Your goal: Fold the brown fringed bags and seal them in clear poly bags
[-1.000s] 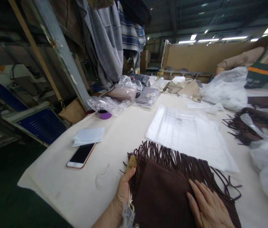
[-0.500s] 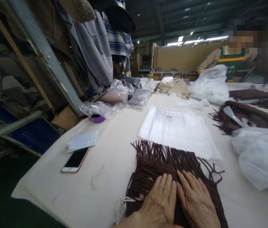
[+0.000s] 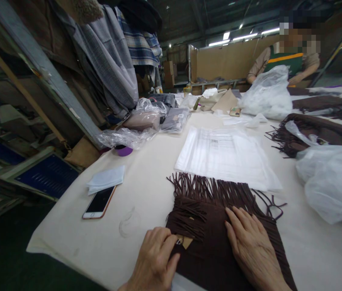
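A dark brown fringed fabric piece (image 3: 210, 250), perhaps a folded scarf, lies on the table with its long tassels pointing away from me. My right hand (image 3: 251, 244) rests flat on its right half, fingers stretched out. At its left edge is my left hand (image 3: 155, 256), fingers curled, the fingertips at the inner end of a small tan hang tag (image 3: 185, 241). The thumb sits just below, over the fabric. Part of the tag and its cord is hidden by the fingers. Beyond the tassels lies a flat white plastic bag (image 3: 222, 155) with a printed label.
A phone (image 3: 100, 204) under a folded pale cloth (image 3: 106, 180) lies to the left. Behind are a purple tape roll (image 3: 124, 150) and wrapped garments (image 3: 145, 120). Bulky clear plastic (image 3: 334, 182) and more brown fringed fabric (image 3: 322, 131) are on the right. A person (image 3: 295, 60) stands across the table.
My left hand has moved left off the middle of the brown fabric to its edge by the tag, its fingers now curled. My right hand stays flat in nearly the same place.
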Available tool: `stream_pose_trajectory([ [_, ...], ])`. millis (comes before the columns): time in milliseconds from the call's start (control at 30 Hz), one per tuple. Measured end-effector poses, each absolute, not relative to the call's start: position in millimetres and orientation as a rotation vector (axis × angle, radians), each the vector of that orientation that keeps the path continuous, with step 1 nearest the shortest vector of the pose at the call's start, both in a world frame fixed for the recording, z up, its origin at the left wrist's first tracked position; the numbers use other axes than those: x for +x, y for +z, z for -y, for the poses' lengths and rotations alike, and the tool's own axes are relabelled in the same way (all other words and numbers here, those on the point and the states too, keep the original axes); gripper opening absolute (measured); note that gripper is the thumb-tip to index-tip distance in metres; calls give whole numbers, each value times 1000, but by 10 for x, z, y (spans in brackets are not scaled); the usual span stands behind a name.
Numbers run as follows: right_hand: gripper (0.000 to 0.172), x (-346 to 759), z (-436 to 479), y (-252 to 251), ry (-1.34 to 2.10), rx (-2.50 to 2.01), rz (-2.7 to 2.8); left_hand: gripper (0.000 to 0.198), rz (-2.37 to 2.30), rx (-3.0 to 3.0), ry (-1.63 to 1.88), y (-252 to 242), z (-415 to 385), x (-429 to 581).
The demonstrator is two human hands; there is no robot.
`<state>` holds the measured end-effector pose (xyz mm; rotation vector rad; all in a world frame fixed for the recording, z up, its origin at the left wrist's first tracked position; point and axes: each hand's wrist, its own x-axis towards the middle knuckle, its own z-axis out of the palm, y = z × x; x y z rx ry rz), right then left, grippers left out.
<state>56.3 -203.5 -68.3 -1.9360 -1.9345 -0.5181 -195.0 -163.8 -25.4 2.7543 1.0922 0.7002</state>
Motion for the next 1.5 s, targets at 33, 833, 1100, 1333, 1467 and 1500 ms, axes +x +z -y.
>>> stream_pose_trajectory([
  [33,37,564,2036,-685,-517,-1935,1929,17,-1078,2808,711,-308,1650,-1900],
  [833,37,571,2047,-673,-526,-1920,1946,9,-1177,2070,738,-483,1804,-1696],
  [1100,40,605,2033,-718,-547,-1892,1933,31,-1465,1772,584,-231,1130,-1911],
  [1333,40,621,2017,-720,-573,-1843,1956,33,-1203,1595,329,-326,738,-1784],
  [1467,40,621,2015,-710,-593,-1827,1948,29,-1137,1542,191,-306,741,-1757],
  [1500,40,622,2016,-711,-594,-1825,1949,29,-1127,1534,152,-290,747,-1768],
])
